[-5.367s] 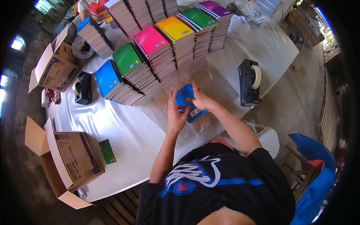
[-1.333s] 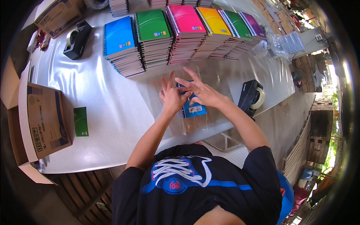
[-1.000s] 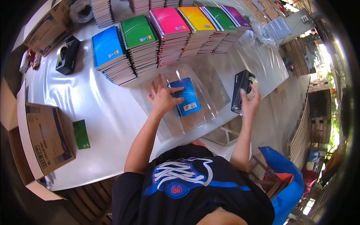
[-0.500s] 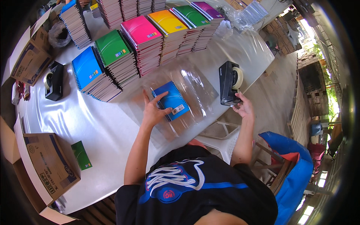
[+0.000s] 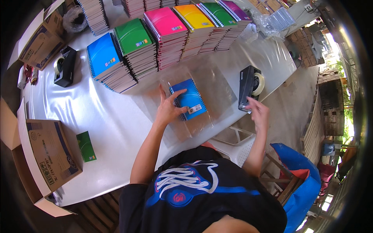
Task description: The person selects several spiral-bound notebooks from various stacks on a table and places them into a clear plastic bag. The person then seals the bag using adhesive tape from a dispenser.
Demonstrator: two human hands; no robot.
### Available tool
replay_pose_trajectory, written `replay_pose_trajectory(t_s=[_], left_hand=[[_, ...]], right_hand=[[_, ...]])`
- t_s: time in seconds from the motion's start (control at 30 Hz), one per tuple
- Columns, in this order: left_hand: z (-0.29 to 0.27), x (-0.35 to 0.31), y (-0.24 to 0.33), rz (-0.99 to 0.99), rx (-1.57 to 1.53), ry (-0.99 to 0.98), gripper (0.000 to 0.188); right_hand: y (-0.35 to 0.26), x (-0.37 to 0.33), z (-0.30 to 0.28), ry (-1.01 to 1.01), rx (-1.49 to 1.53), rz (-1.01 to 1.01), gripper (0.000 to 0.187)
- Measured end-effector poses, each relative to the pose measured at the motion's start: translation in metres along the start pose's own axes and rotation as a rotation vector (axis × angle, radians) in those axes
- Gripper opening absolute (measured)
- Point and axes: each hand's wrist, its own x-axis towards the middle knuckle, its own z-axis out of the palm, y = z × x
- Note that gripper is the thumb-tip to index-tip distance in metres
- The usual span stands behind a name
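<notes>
A blue spiral notebook [image 5: 189, 90] with a white label lies on clear plastic film [image 5: 219, 91] in front of me. My left hand [image 5: 169, 108] rests on its left side, fingers spread and thumb stretched toward the label. At the near end of a black tape dispenser [image 5: 245, 83] is my right hand [image 5: 260, 113], fingers bent together at the cutting edge. Whether a strip of tape is between them is too small to see. The dispenser carries a cream roll of tape [image 5: 258, 84].
Stacks of spiral notebooks in blue [image 5: 102, 54], green [image 5: 134, 37], pink [image 5: 165, 21] and yellow [image 5: 193, 17] stand beyond the film. A second tape dispenser [image 5: 66, 66], a small green notebook [image 5: 86, 146] and an open cardboard box [image 5: 52, 151] are on the left. A white chair [image 5: 235, 149] stands by the table edge.
The whole view has shifted, so the table things appear farther right and slightly higher. My right hand has turned at the dispenser's near end, its fingers more bent. My left hand stays on the blue notebook.
</notes>
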Motion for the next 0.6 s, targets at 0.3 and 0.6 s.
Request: replay_pose_trajectory(t_s=[0.3, 0.6], left_hand=[[0.004, 0.010, -0.012, 0.086, 0.095, 0.023, 0.089], [-0.001, 0.001, -0.001, -0.019, 0.129, 0.036, 0.105]], right_hand=[[-0.096, 0.053, 0.176, -0.922, -0.348, -0.293, 0.094], [-0.092, 0.042, 0.157, -0.458, -0.795, -0.321, 0.093]])
